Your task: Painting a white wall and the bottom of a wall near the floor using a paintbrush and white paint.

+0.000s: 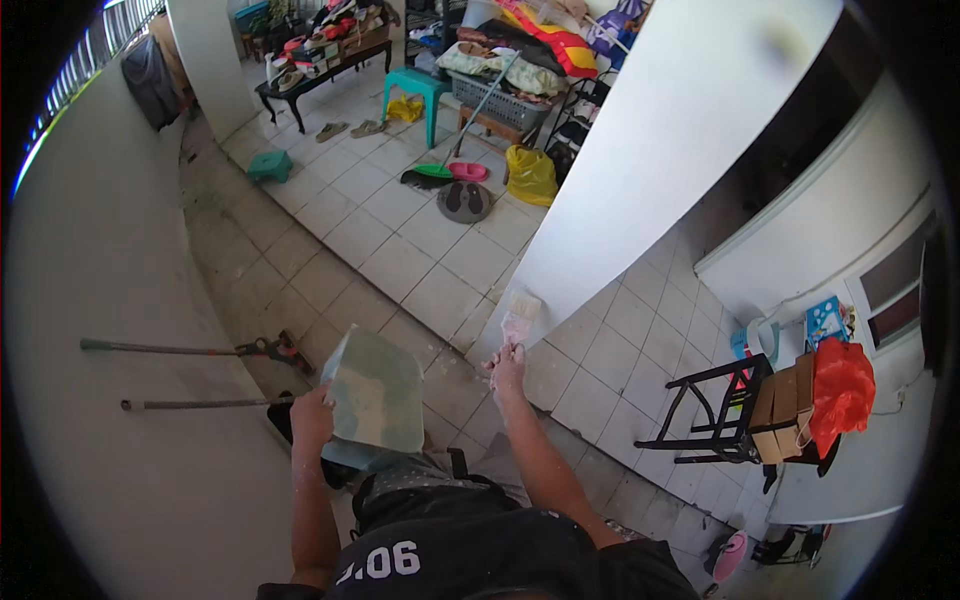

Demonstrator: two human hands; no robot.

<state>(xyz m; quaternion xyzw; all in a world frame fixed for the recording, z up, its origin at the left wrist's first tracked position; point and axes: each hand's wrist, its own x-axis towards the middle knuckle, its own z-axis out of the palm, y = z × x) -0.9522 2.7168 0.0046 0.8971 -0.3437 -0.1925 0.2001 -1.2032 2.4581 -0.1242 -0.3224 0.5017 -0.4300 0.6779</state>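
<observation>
My right hand (510, 369) grips the handle of a wide paintbrush (523, 307), which is smeared with white. The bristles lie against the lower part of a white pillar (600, 157). White spots mark my fingers. At my left, my left hand (312, 420) clasps the edge of a pale green-blue plastic container (379, 390), held close in front of my body. A cream-coloured patch shows on the container; how much it holds, I cannot tell.
A low tiled step edge (390, 298) runs diagonally before me. Two long-handled tools (172, 349) lean by the left wall. A broom (435, 174), a green stool (420, 84) and a laundry basket (499, 101) stand beyond. To the right is a black chair (720, 409) bearing a cardboard box (780, 409).
</observation>
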